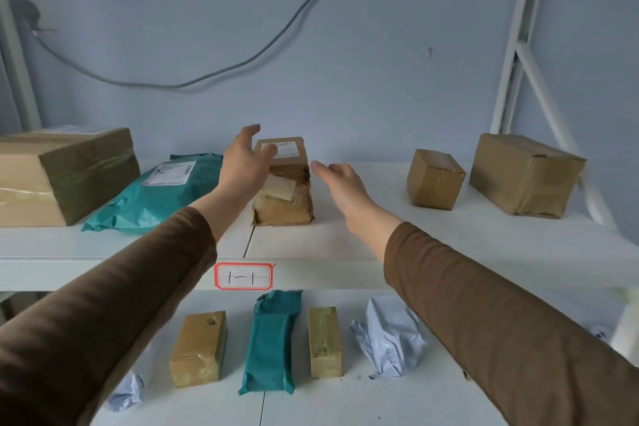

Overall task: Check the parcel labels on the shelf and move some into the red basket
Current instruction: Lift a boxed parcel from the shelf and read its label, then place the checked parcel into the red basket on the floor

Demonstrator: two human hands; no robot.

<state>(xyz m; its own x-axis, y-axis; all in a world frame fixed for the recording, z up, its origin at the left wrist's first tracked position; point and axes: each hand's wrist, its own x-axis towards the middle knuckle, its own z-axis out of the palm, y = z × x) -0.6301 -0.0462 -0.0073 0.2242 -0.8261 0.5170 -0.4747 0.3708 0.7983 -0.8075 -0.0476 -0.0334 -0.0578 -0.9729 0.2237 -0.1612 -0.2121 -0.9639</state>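
Nearest me, the lower white shelf (345, 398) carries a row of small parcels laid side by side: a tan taped cardboard box (198, 348), a teal plastic mailer bag (273, 339), a narrow tan box (325, 342) and a crumpled pale-blue plastic bag (390, 335). I judge the spacing is there so each can be read and lifted singly.

A red-bordered white tag (243, 276) marks the edge of the upper white shelf (345, 239).

On that upper shelf, my left hand (247, 166) and right hand (340, 183) are both spread wide, fingers relaxed, holding nothing. Between them stands the battered, taped brown cardboard parcel (285, 190) with its white label facing up, well placed for reading. My left grip is at its left face, thumb overlapping the label; contact cannot be confirmed. My right grip is just beside its right face, apart from it.

Further out lie a large teal mailer (155, 194) and three more brown boxes. The red basket is not in view.
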